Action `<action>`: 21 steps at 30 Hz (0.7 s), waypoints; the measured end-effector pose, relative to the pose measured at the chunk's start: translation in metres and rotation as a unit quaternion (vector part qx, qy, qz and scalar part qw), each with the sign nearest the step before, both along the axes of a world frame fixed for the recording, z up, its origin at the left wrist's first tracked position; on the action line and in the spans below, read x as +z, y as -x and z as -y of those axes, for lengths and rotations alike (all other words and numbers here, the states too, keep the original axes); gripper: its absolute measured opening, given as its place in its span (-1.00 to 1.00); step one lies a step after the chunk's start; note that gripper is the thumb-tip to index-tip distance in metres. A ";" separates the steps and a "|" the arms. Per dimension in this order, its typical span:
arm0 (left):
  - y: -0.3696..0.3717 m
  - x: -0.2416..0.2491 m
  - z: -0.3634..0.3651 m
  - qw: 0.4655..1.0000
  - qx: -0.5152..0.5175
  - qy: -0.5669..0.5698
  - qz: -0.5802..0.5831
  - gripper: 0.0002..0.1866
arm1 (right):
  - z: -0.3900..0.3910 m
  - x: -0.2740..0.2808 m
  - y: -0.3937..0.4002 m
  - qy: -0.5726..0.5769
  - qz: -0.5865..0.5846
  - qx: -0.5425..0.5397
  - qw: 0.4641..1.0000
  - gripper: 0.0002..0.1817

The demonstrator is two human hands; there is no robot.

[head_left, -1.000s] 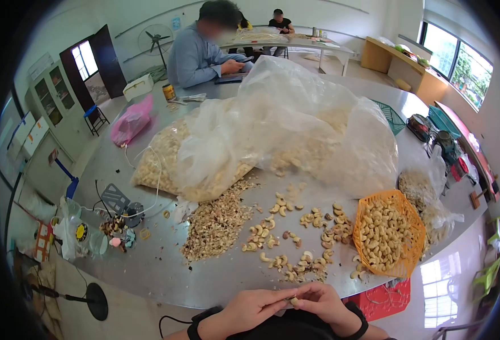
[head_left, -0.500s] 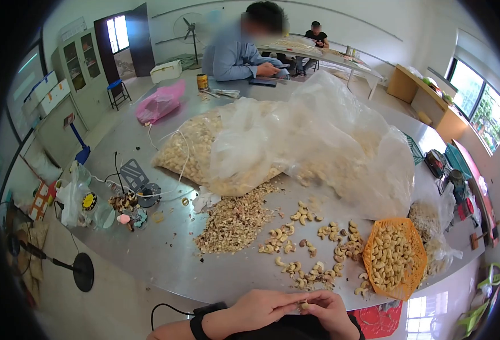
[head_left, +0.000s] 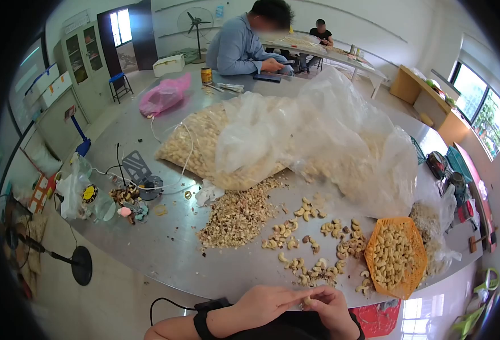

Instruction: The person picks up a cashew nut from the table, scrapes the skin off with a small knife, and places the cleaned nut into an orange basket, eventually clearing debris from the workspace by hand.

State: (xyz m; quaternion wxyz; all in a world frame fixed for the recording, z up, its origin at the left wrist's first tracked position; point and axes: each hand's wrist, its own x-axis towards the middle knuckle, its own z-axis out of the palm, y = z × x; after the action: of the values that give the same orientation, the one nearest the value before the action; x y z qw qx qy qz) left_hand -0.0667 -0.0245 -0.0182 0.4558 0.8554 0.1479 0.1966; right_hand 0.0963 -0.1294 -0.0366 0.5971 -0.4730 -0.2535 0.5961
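Observation:
My left hand and my right hand meet at the table's near edge. A pale cashew nut is pinched in my right hand's fingers, and my left fingertips press against it. Just beyond them lie loose cashews in small groups. An orange basket full of cashews stands to the right. A heap of broken shell or skin bits lies left of the loose nuts, in front of large clear plastic bags of cashews.
A pink bag, a yellow can and a black phone are on the far side. Clutter with a clear jar sits at left. A person in blue sits across; another person sits farther back.
The head view has shifted slightly. My hands stay together around the nut, with the left fingers lying a little flatter. The person in blue appears more upright.

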 end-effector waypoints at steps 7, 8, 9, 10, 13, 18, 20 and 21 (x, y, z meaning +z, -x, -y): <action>-0.004 0.000 0.001 1.000 0.009 0.007 0.015 -0.62 | 0.000 -0.005 -0.004 -0.038 -0.046 0.021 0.998 -0.77; -0.005 -0.001 0.002 0.999 0.011 0.035 0.027 -0.63 | 0.000 -0.004 -0.004 -0.047 -0.041 0.025 0.998 -0.76; -0.006 -0.001 0.002 0.999 0.003 0.044 0.021 -0.63 | 0.000 -0.004 -0.004 -0.053 -0.037 0.028 0.998 -0.76; -0.008 -0.001 0.002 0.999 0.014 0.031 0.037 -0.63 | 0.000 -0.002 -0.003 -0.056 -0.041 0.026 0.997 -0.76; -0.009 0.004 0.000 0.999 0.002 0.049 0.023 -0.64 | -0.001 0.003 -0.002 -0.057 -0.050 0.032 0.997 -0.74; -0.011 0.009 0.001 0.997 0.016 0.074 -0.004 -0.68 | -0.001 0.010 0.000 -0.052 -0.069 0.023 0.996 -0.71; -0.012 0.011 0.001 0.996 0.013 0.090 -0.006 -0.69 | -0.001 0.012 0.002 -0.063 -0.081 0.021 0.994 -0.69; -0.012 0.012 0.001 0.995 0.021 0.093 0.001 -0.69 | 0.000 0.012 0.001 -0.056 -0.088 0.011 0.995 -0.69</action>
State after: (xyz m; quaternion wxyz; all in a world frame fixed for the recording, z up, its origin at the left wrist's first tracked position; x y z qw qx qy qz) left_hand -0.0543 -0.0258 -0.0061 0.5289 0.8061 0.1829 0.1924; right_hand 0.0950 -0.1294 -0.0245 0.6357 -0.3819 -0.2386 0.6270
